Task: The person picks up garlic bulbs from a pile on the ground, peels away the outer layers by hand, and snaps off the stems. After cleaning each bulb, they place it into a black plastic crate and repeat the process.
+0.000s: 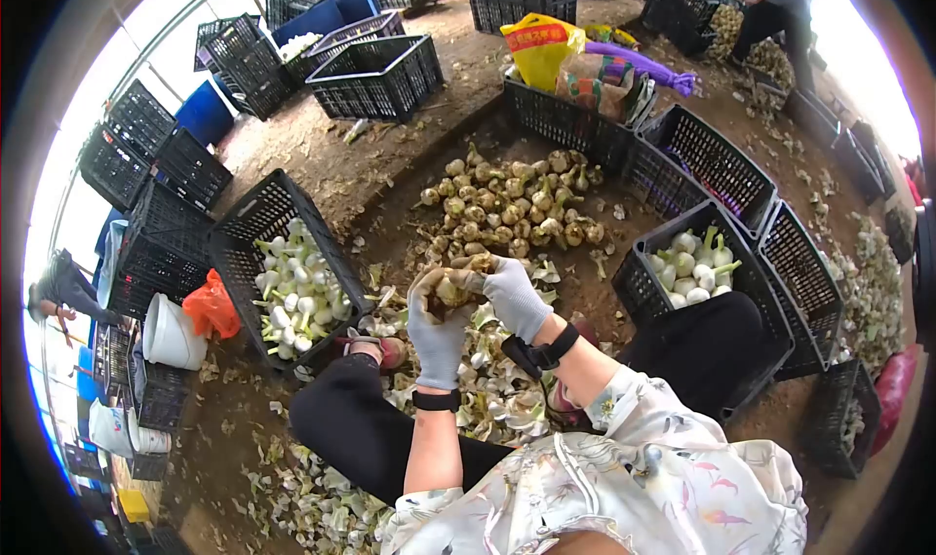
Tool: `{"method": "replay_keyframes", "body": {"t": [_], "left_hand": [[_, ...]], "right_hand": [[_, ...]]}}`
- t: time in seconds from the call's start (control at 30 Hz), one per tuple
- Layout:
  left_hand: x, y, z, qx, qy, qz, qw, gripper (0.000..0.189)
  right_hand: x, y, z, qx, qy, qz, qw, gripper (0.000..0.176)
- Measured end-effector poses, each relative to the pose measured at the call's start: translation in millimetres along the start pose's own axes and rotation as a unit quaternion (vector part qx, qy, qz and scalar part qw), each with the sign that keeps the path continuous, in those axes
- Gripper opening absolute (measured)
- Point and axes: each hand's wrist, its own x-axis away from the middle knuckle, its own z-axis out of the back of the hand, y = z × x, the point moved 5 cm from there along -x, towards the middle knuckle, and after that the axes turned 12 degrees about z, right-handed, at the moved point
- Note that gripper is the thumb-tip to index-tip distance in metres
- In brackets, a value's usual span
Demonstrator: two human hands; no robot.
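Both my hands wear pale gloves with dirty brown fingertips. My left hand (438,326) is closed around a brownish garlic bulb (451,292). At the bulb's upper right, my right hand (509,292) has its fingers bent against it; what they pinch is too small to make out. Just beyond my hands lies a pile of unpeeled bulbs (507,202) on the ground. Peeled white bulbs with green stems (295,297) fill part of a black crate (244,209) on the left. Rounder white bulbs (694,267) sit in a crate (639,287) on the right.
Loose skins (507,399) cover the ground between my legs. An orange bag (212,305) and white bucket (174,331) stand left. A yellow bag (542,48) rests on a crate ahead. Stacked crates line the left, and people are at the far left and upper right.
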Motion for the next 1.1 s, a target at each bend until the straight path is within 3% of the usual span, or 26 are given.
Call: {"method": "replay_keyframes", "body": {"t": [0.17, 0.23, 0.37, 0.43, 0.47, 0.5, 0.57, 0.63, 0.7, 0.77, 0.83, 0.9, 0.97, 1.03, 1.1], "left_hand": [[17.9, 23.5, 10.6, 0.032, 0.010, -0.014, 0.999, 0.063], [20.5, 21.5, 9.9, 0.204, -0.037, 0.080, 0.975, 0.062], [26.4, 36.7, 12.9, 0.195, -0.076, 0.070, 0.975, 0.058], [27.6, 33.8, 15.4, 0.325, -0.103, 0.074, 0.937, 0.052], [31.3, 32.3, 16.1, 0.373, -0.104, 0.139, 0.912, 0.048], [32.2, 33.0, 16.8, 0.372, -0.103, 0.140, 0.912, 0.048], [34.4, 27.8, 13.3, 0.414, -0.109, 0.227, 0.875, 0.049], [34.6, 25.3, 9.4, 0.402, -0.104, 0.220, 0.883, 0.049], [31.4, 28.3, 6.7, 0.225, -0.117, 0.089, 0.963, 0.052], [32.6, 33.5, 13.1, 0.179, -0.099, 0.098, 0.974, 0.052], [35.6, 29.8, 12.9, 0.345, -0.136, 0.218, 0.903, 0.052], [33.6, 21.0, 11.4, 0.338, -0.130, 0.225, 0.905, 0.058], [29.7, 24.8, 12.5, 0.191, -0.117, 0.146, 0.964, 0.065], [30.5, 26.1, 16.0, 0.230, -0.109, 0.145, 0.956, 0.070], [30.6, 31.3, 19.5, 0.294, -0.150, 0.137, 0.934, 0.069]], "right_hand": [[23.7, -26.9, -16.9, 0.043, -0.058, 0.027, 0.997, 0.027], [28.7, -27.5, -16.1, 0.028, -0.054, 0.018, 0.998, 0.025], [32.4, -33.4, -12.5, 0.012, -0.065, 0.010, 0.998, 0.025], [30.8, -48.7, -13.0, 0.184, -0.150, 0.133, 0.962, 0.027], [26.8, -52.6, -10.3, 0.314, -0.190, 0.217, 0.905, 0.027], [25.5, -46.3, -4.8, 0.314, -0.191, 0.216, 0.905, 0.027], [26.8, -48.3, -6.0, 0.352, -0.154, 0.190, 0.904, 0.025], [32.9, -48.5, -10.0, 0.326, -0.126, 0.187, 0.918, 0.023], [36.5, -46.9, -13.2, 0.336, -0.125, 0.167, 0.918, 0.021], [36.7, -46.3, -9.4, 0.343, -0.124, 0.152, 0.919, 0.023], [33.6, -43.9, -5.8, 0.293, -0.118, 0.134, 0.939, 0.021], [40.4, -48.0, -13.5, 0.361, -0.114, 0.167, 0.910, 0.019], [45.5, -53.2, -22.9, 0.427, -0.098, 0.213, 0.873, 0.017], [32.4, -36.1, 3.5, 0.219, 0.018, 0.115, 0.969, 0.014], [9.3, -29.6, 45.0, 0.130, 0.145, 0.135, 0.972, 0.012]]}}
